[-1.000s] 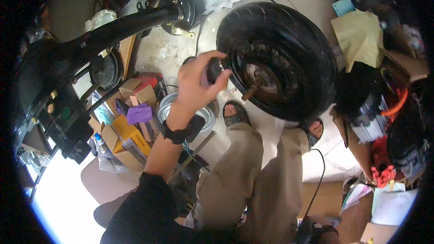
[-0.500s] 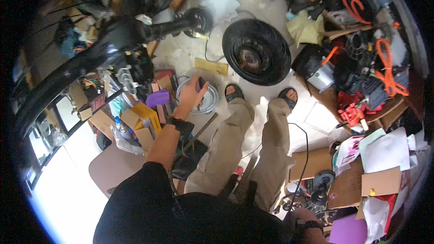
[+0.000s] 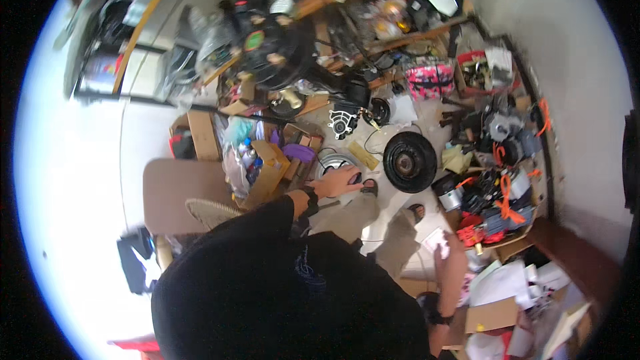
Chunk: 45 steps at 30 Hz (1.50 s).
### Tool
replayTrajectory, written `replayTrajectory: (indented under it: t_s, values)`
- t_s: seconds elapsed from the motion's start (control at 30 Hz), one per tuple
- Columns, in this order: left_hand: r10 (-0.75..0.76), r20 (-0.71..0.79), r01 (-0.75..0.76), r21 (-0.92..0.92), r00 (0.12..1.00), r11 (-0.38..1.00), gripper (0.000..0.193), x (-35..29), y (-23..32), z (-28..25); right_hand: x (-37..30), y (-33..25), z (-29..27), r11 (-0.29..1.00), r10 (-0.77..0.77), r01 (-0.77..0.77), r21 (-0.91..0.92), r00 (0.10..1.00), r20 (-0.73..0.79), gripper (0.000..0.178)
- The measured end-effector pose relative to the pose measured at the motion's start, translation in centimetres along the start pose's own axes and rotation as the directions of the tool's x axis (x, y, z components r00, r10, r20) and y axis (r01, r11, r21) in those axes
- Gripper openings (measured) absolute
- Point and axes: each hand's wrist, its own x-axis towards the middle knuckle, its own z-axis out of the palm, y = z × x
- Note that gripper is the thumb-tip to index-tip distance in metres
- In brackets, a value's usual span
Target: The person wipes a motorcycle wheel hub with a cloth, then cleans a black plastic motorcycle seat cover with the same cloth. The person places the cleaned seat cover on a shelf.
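Observation:
My left hand (image 3: 335,185) reaches forward, fingers closed round a small dark object (image 3: 357,178) whose kind I cannot make out. Beneath that hand is a round pale grey coil or ring (image 3: 325,162), partly covered by it. On my right side, my right hand (image 3: 451,251) is low beside my leg, its fingers on a small white sheet (image 3: 433,240) that looks like paper or cloth. Ahead of my feet lies a black wheel (image 3: 409,162) with a rusty centre. A flat yellowish strip (image 3: 363,156) rests on the floor between ring and wheel.
An open carton (image 3: 272,172) with spray cans is left of my left hand. Motors and orange cables (image 3: 508,207) crowd the right, near a carton (image 3: 492,315) with papers. A brown chair seat (image 3: 175,193) is at left. Shelves of parts line the far side.
My view has risen and widened. My left hand still has the dark object near the ring. My right hand, formerly low at the bottom edge, has come forward with the white sheet.

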Motion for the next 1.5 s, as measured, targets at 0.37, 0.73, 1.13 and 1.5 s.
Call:
replayTrajectory:
  t_s: [0.37, 0.73, 1.13, 1.5]
  values:
    - [-0.108, -0.512, -0.008, -0.218, 0.852, 0.976, 0.053, -17.2, 5.8, -8.2, 0.3, -6.6, 0.8, 0.935, -0.278, 0.328, -0.138, 0.915, 0.292, 0.034]
    - [0.092, -0.890, -0.476, -0.148, 0.446, 0.867, 0.058, -30.3, 6.9, -14.9, -1.1, -34.0, 10.7, 0.644, -0.760, 0.705, 0.296, 0.545, 0.356, 0.035]
    - [-0.409, -0.858, 0.003, -0.430, 0.311, 0.903, 0.043, -42.5, -0.1, -8.0, 0.8, -41.8, 18.5, 0.677, -0.501, -0.036, 0.735, 0.708, 0.497, 0.026]
    - [-0.730, -0.651, 0.292, -0.670, 0.208, 0.682, 0.030, -45.6, 5.6, -5.2, 5.5, -43.2, 19.2, 0.527, -0.653, 0.773, 0.354, 0.103, 0.750, 0.033]
